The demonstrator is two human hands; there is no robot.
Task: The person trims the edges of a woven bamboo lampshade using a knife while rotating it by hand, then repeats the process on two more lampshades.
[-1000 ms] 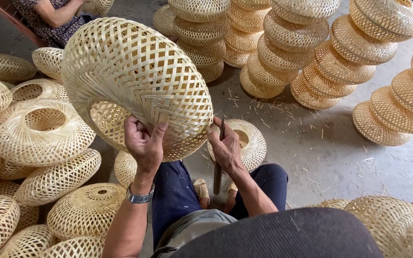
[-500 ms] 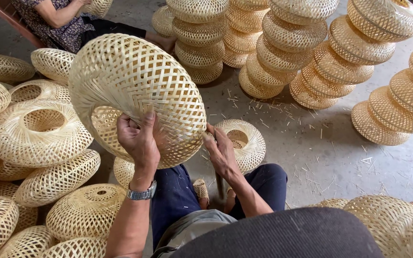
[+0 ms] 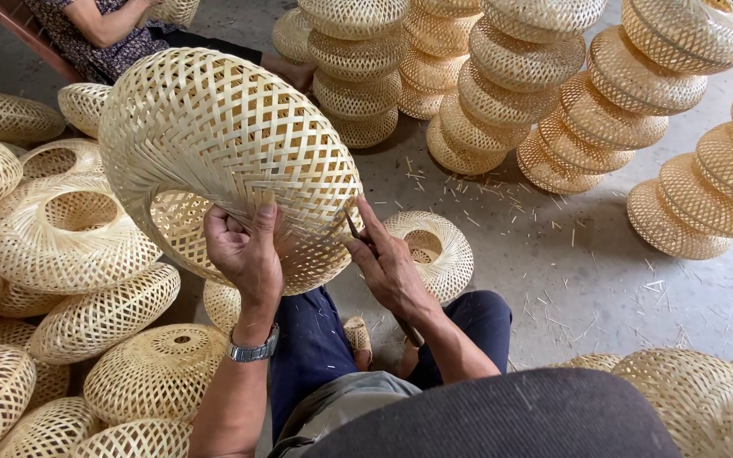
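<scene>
I hold up a large round woven bamboo lampshade (image 3: pixel 222 144) over my knees, its open mouth turned down and towards me. My left hand (image 3: pixel 243 250) grips its lower rim, thumb inside and fingers on the weave. My right hand (image 3: pixel 388 263) presses against the right side of the rim and holds a thin dark tool (image 3: pixel 355 227) between its fingers. A metal watch (image 3: pixel 252 349) sits on my left wrist.
Loose woven shades (image 3: pixel 65 229) lie heaped on the floor to my left, and one more (image 3: pixel 434 246) sits behind my right hand. Tall leaning stacks of shades (image 3: pixel 545 93) fill the back and right. Another person (image 3: pixel 95 34) sits at the top left. Bamboo slivers litter the concrete.
The shade has turned in my hands and shifted slightly right. My left hand has slid along the rim and my right hand has come up against the rim's right side.
</scene>
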